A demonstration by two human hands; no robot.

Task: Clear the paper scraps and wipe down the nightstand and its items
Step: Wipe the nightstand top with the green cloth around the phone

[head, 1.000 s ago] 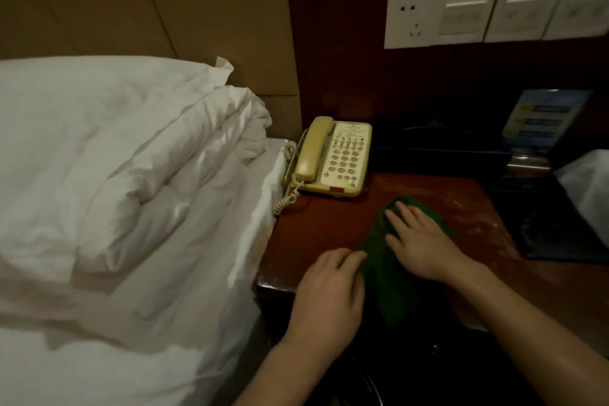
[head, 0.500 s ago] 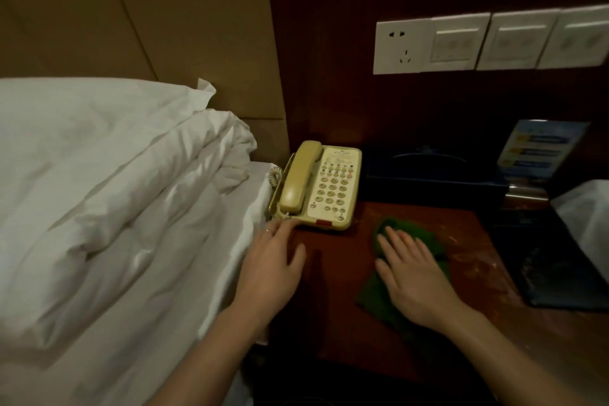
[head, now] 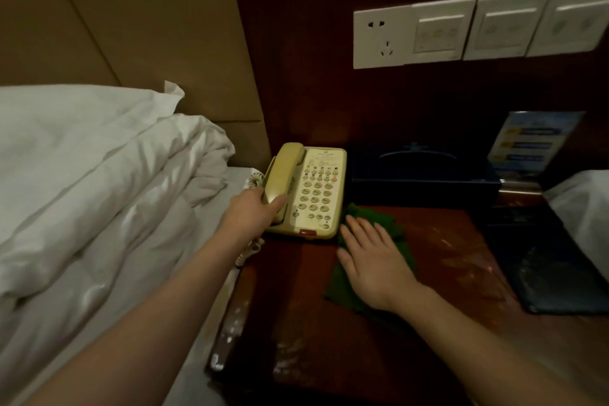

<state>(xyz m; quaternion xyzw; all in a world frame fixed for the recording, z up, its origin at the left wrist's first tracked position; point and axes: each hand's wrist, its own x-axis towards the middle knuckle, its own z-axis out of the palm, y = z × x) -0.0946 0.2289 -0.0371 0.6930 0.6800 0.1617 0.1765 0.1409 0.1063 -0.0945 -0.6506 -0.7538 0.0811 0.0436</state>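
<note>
A cream push-button telephone (head: 318, 194) sits at the back left of the dark red wooden nightstand (head: 329, 339). My left hand (head: 252, 212) grips the lower end of its handset (head: 283, 175), thumb over the top. A green cloth (head: 372, 224) lies flat on the nightstand just right of the phone. My right hand (head: 372, 260) presses on the cloth with straight, spread fingers. The coiled cord (head: 250, 249) hangs off the phone's left side.
A dark tissue box (head: 425, 171) stands against the wall behind the cloth. A blue card stand (head: 530, 142) and a dark folder (head: 547, 270) fill the right side. White bedding (head: 99, 191) lies left. Wall switches and a socket (head: 461, 30) are above.
My left hand moved from the nightstand's front edge up to the phone and took hold of the handset. My right hand and the cloth slid toward the phone.
</note>
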